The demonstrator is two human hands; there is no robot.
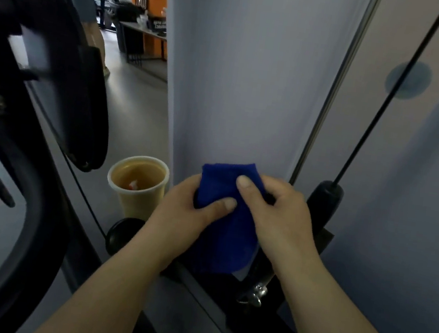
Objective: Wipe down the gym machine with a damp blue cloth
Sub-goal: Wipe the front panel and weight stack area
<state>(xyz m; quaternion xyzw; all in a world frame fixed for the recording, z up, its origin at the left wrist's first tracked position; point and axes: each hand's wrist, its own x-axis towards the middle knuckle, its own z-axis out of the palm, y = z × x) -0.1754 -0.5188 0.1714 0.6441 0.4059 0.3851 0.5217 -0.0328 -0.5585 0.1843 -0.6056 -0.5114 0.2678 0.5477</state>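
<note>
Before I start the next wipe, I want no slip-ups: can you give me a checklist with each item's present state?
1. Folded blue cloth held by both hands: ok; left hand and right hand pinch it with their thumbs on top.
2. Cloth on the machine: cannot tell; it is held in front of the pale grey upright panel.
3. Cloth damp: cannot tell.
4. Thin black cable clear of the hands: ok, it runs to their right.
5. Translucent plastic cup out of the way: ok, left of the hands.
</note>
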